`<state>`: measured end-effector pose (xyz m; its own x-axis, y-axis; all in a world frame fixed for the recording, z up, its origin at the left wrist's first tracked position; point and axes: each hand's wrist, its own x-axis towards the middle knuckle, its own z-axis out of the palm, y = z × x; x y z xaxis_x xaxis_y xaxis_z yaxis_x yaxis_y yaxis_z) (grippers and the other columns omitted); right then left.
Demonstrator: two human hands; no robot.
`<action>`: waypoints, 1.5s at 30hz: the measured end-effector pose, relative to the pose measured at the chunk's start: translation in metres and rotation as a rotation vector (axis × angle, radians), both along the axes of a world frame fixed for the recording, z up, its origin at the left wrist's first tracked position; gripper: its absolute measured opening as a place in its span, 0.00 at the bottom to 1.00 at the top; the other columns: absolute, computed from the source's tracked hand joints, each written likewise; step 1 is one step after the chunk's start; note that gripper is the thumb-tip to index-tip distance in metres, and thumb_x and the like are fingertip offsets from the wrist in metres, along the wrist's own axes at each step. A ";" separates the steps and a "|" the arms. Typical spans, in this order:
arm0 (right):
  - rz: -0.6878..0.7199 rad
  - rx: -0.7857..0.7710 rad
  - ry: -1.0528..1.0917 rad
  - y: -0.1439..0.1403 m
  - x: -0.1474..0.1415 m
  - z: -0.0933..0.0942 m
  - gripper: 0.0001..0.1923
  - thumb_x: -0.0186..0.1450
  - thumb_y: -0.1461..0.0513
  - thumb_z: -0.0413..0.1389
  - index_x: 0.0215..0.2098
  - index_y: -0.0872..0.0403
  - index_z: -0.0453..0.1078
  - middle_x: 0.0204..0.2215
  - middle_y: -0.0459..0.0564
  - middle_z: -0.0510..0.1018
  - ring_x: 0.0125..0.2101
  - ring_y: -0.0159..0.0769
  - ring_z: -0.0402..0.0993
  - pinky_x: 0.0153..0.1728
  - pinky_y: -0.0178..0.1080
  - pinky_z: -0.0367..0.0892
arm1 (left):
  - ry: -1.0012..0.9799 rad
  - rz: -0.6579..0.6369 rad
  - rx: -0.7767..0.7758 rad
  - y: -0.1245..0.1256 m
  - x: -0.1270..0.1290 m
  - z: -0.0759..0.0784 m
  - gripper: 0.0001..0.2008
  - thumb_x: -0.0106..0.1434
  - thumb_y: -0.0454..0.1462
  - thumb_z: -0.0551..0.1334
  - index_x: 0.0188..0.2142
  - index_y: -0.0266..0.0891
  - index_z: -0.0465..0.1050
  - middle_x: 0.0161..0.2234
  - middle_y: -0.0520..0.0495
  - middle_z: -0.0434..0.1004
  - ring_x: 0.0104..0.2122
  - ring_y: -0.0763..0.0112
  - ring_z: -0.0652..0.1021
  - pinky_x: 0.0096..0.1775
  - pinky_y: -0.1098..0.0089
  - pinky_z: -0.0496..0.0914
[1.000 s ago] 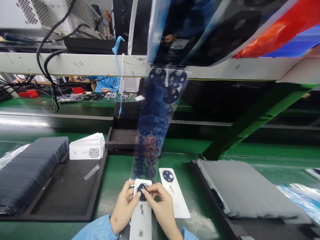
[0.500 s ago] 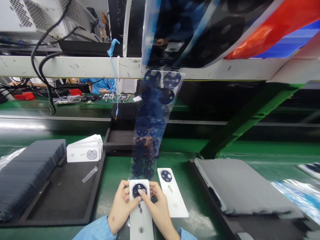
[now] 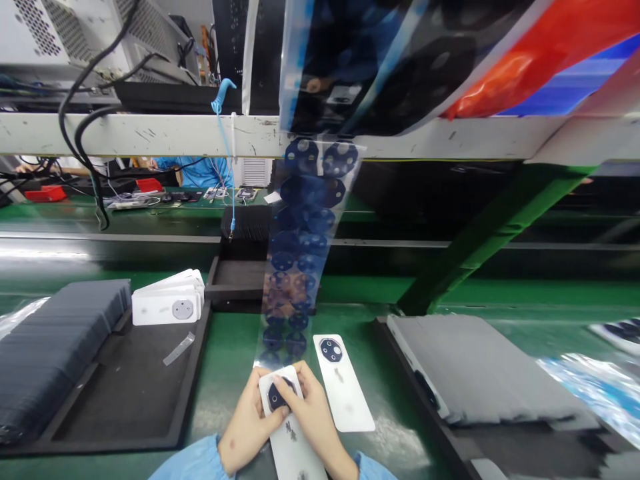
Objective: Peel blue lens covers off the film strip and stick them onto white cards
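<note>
Between both hands I hold a white phone back cover (image 3: 294, 448) with a dark camera patch near its top, tilted slightly to the left. My left hand (image 3: 249, 421) is closed on its left edge, thumb low on the face. My right hand (image 3: 316, 417) grips the right edge, its thumb pressing on the dark patch and partly hiding it. Just right of the hands another white phone back cover (image 3: 345, 387) lies flat on the green table. A clear film strip (image 3: 293, 267) with dark round stickers hangs from above, its lower end just beyond the held cover.
To the left, a black tray (image 3: 125, 400) bears a row of dark sheets (image 3: 70, 347) and a fanned stack of white covers (image 3: 167, 308). On the right, another tray (image 3: 415, 393) has a grey cloth-like pile (image 3: 490, 367). A green post (image 3: 495, 233) slants behind; a white beam (image 3: 165, 137) crosses above.
The held cover has turned, its top leaning left and its lower end swinging right. My right thumb still presses the camera patch, covering more of it.
</note>
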<state>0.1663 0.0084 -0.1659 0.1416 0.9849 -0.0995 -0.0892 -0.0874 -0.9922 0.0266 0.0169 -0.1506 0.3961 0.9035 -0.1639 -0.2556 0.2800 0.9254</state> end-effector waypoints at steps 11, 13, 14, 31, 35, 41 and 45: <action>0.035 0.001 -0.018 0.001 0.007 0.005 0.22 0.60 0.45 0.64 0.28 0.50 0.64 0.23 0.39 0.69 0.27 0.34 0.66 0.31 0.36 0.63 | -0.001 -0.091 -0.024 0.004 -0.002 0.003 0.24 0.55 0.45 0.76 0.43 0.41 0.67 0.36 0.48 0.82 0.36 0.67 0.82 0.39 0.70 0.74; 0.031 0.001 0.012 0.001 0.009 0.007 0.23 0.63 0.41 0.59 0.28 0.50 0.63 0.25 0.41 0.70 0.29 0.36 0.68 0.33 0.37 0.65 | 0.002 -0.098 -0.038 0.006 -0.003 0.003 0.26 0.55 0.48 0.76 0.44 0.42 0.65 0.33 0.47 0.84 0.32 0.65 0.83 0.36 0.68 0.75; 0.039 -0.007 0.031 0.001 0.011 0.007 0.24 0.64 0.40 0.57 0.28 0.50 0.63 0.25 0.41 0.70 0.29 0.36 0.69 0.33 0.37 0.66 | 0.008 -0.092 -0.040 0.007 -0.003 0.003 0.27 0.55 0.48 0.75 0.44 0.42 0.64 0.32 0.47 0.84 0.30 0.64 0.84 0.34 0.67 0.76; -0.288 -0.066 -0.439 0.024 0.119 0.007 0.28 0.55 0.42 0.57 0.45 0.51 0.72 0.32 0.58 0.81 0.35 0.62 0.78 0.36 0.56 0.68 | 0.929 0.588 0.462 0.075 -0.114 0.053 0.19 0.64 0.38 0.59 0.54 0.38 0.67 0.60 0.31 0.72 0.62 0.39 0.71 0.62 0.40 0.62; -0.396 -0.002 -0.655 0.023 0.112 -0.005 0.37 0.53 0.44 0.59 0.54 0.57 0.69 0.53 0.74 0.73 0.58 0.81 0.60 0.52 0.72 0.55 | 1.296 0.593 0.514 0.100 -0.153 0.051 0.26 0.56 0.31 0.63 0.56 0.29 0.69 0.67 0.17 0.58 0.66 0.24 0.61 0.61 0.33 0.58; 0.093 0.168 -0.732 0.009 0.073 -0.004 0.49 0.50 0.48 0.72 0.67 0.45 0.63 0.70 0.56 0.60 0.68 0.63 0.55 0.65 0.60 0.55 | 1.573 0.428 0.672 0.148 -0.180 0.028 0.40 0.53 0.31 0.71 0.65 0.36 0.64 0.74 0.24 0.42 0.71 0.32 0.47 0.66 0.37 0.47; 0.578 0.112 -0.848 0.004 0.058 0.001 0.58 0.50 0.51 0.75 0.72 0.46 0.53 0.74 0.53 0.46 0.73 0.58 0.38 0.70 0.63 0.35 | 1.634 0.332 0.791 0.166 -0.198 0.013 0.37 0.58 0.40 0.70 0.66 0.40 0.65 0.70 0.29 0.59 0.69 0.39 0.60 0.65 0.38 0.51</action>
